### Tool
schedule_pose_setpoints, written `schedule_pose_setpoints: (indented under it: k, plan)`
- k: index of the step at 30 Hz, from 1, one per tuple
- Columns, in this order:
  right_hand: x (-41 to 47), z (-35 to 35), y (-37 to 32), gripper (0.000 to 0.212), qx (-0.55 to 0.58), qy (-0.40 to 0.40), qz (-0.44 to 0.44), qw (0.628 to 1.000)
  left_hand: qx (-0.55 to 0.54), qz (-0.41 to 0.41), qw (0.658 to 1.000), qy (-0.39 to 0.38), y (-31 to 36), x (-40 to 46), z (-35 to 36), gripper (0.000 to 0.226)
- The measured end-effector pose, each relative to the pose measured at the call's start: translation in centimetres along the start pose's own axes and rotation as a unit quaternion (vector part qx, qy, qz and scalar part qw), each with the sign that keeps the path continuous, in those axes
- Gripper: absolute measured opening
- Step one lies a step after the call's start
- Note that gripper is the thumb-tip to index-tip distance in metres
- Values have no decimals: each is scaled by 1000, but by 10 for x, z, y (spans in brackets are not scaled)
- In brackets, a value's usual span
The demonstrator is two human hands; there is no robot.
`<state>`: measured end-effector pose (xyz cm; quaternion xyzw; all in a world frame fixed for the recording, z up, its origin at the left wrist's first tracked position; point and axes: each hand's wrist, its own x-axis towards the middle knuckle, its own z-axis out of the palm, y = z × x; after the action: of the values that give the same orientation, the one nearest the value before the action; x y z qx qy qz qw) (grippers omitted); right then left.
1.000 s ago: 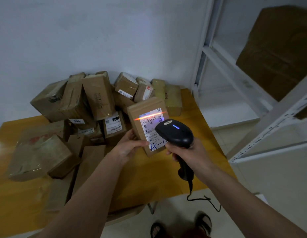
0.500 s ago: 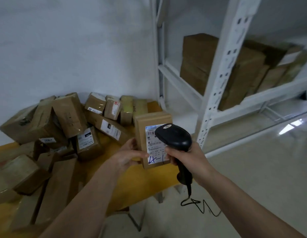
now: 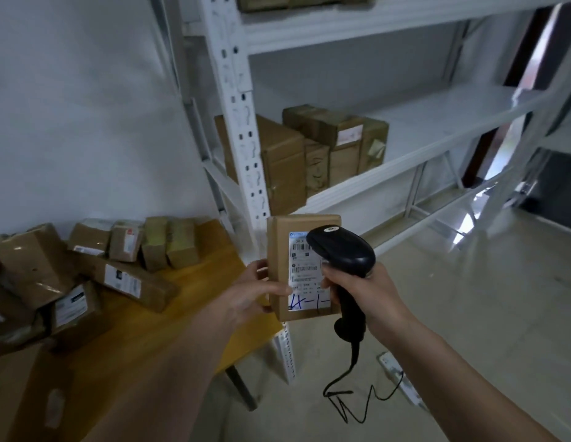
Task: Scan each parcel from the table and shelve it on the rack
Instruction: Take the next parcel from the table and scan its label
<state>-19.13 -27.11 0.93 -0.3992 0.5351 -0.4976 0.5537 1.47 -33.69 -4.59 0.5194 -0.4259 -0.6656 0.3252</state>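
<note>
- Presently, we hold 1 parcel point(image 3: 279, 247) upright in the left hand point(image 3: 250, 290), thumb across its front, label facing us for reading.
- Our right hand point(image 3: 362, 290) wraps the scanner point(image 3: 341, 250) handle, its head just before the label; no beam shows.
- We judge shelving comes next: the parcel hangs off the table point(image 3: 210, 272), near the rack point(image 3: 437, 122), whose middle shelf has free room beside the stored boxes point(image 3: 309, 148).

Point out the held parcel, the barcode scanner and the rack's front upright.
held parcel point(image 3: 279, 250): head view, bare cardboard left of label.
barcode scanner point(image 3: 344, 250): head view, black head.
rack's front upright point(image 3: 242, 122): head view, perforated white face.
</note>
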Motion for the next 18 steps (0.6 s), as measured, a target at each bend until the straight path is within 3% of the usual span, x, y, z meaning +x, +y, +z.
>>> schedule_pose_setpoints:
  k: [2, 8, 18]
  plan:
    - [-1, -23, -8, 7, 19, 17, -11, 1000, 11, 16, 1000, 6, 13, 5, 28, 102]
    - [11, -81, -27, 6, 49, 44, -54, 996, -10, 36, 998, 42, 50, 24, 92, 79]
    - [48, -121, -52, 3, 90, 97, -100, 986, -26, 53, 998, 18, 101, 72, 132, 73]
